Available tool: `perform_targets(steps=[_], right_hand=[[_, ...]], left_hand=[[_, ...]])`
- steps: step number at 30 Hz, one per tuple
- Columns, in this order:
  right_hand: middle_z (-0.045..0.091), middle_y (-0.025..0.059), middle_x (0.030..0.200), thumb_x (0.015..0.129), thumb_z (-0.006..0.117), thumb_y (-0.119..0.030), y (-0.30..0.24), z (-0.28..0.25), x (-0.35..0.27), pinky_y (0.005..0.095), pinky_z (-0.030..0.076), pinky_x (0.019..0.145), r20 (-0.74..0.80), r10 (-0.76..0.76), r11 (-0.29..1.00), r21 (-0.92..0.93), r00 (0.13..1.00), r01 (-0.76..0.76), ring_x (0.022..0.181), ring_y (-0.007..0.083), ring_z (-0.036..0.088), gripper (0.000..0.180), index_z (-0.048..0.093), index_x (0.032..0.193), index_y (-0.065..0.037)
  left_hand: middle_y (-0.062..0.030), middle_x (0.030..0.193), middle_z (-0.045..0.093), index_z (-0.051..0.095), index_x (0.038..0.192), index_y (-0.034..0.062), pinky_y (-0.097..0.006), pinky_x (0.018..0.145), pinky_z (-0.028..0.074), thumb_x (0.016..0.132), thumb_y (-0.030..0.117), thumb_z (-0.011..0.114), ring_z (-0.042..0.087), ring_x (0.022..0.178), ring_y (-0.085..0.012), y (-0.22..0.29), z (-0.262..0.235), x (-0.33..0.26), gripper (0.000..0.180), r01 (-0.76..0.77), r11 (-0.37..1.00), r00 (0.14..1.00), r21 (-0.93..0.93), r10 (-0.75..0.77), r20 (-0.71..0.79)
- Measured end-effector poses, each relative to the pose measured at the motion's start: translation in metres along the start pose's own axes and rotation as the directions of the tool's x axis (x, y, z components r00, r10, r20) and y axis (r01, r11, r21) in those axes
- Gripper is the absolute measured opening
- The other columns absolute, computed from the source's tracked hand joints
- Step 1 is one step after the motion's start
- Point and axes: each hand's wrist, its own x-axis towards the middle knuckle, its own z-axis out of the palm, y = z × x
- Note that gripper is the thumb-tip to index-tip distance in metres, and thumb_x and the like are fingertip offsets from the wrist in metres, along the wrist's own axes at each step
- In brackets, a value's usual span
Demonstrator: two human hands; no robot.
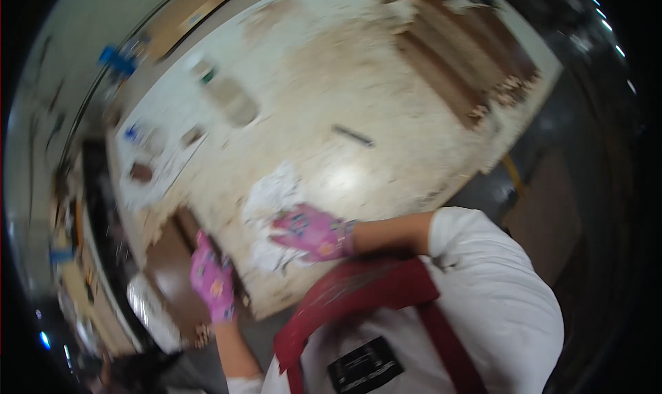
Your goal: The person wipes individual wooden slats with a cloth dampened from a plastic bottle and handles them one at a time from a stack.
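Observation:
Both my hands wear pink flower-patterned gloves. Over a crumpled white cloth [274,190] on the worktable lies my right hand [314,232], its fingers closed onto the cloth's edge. My left hand [212,282] rests at the brown panels [169,273] stacked on the table's near left corner. A finger of it stretches forward along the panels' right side, and nothing shows in its grasp. The picture is somewhat blurred, and the undersides of both hands are hidden.
More brown panels [458,52] lie stacked at the table's far right. A dark slim tool [353,135] is mid-table. A clear bottle [231,101] lies or stands at the far left, near a blue-topped bottle [148,137]. A wrapped white bundle [153,314] sits beside the left panels.

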Motion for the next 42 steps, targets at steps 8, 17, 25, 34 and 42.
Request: perform_targets(steps=[8,17,25,34,42], right_hand=[[0.060,0.0177,0.110,0.074,0.069,-0.018,0.018,-0.063,-0.008,0.0435,0.046,0.090,-0.203,0.278,0.942,0.247,0.939,-0.226,0.102,0.0356,0.056,0.047,0.058,0.118,-0.006],[0.054,0.0166,0.123,0.076,0.069,-0.024,0.024,-0.052,0.006,0.0446,0.043,0.095,0.022,0.141,0.974,-0.180,0.990,-0.135,0.114,0.0352,0.051,0.036,0.060,0.104,-0.004],[0.063,0.0140,0.109,0.084,0.066,-0.031,0.071,-0.109,0.024,0.0357,0.050,0.090,-0.327,0.389,0.921,0.118,0.861,-0.372,0.101,0.0268,0.063,0.040,0.061,0.115,-0.007],[0.060,0.0122,0.101,0.080,0.061,-0.018,0.009,0.004,0.095,0.0395,0.053,0.081,0.119,-0.019,0.978,-0.203,0.993,0.043,0.092,0.0268,0.062,0.031,0.063,0.110,-0.012],[0.057,0.0207,0.116,0.081,0.065,-0.026,0.161,-0.050,0.114,0.0414,0.047,0.088,-0.136,0.470,0.859,-0.156,0.872,-0.487,0.102,0.0376,0.058,0.039,0.061,0.113,-0.003]], left_hand=[[0.0026,0.088,0.052,0.041,0.142,0.0078,-0.024,0.075,0.044,0.085,0.013,0.069,0.050,0.080,-0.0082,-0.042,0.020,0.011,0.063,0.345,0.386,0.923,-0.856,-0.302,0.236],[-0.0066,0.114,0.063,0.056,0.129,0.0057,-0.025,0.096,0.042,0.090,0.011,0.062,0.055,0.109,-0.0135,0.030,0.041,0.054,0.039,0.285,0.465,0.950,-0.839,-0.020,0.311],[-0.0207,0.126,0.051,0.023,0.146,-0.0019,-0.034,0.092,0.049,0.088,0.015,0.064,0.057,0.104,-0.0234,0.034,0.044,-0.032,0.072,0.242,0.381,0.952,-0.892,-0.270,0.143],[-0.0096,0.094,0.059,0.036,0.141,0.0022,-0.040,0.079,0.045,0.068,0.024,0.078,0.055,0.090,-0.0276,0.055,0.127,-0.053,0.087,0.393,0.732,0.896,-0.556,-0.442,0.051],[-0.0102,0.101,0.057,0.037,0.143,0.0092,-0.042,0.082,0.043,0.068,0.028,0.078,0.053,0.093,-0.0281,0.064,0.097,-0.052,0.088,0.250,0.819,0.888,-0.516,-0.406,-0.214]])
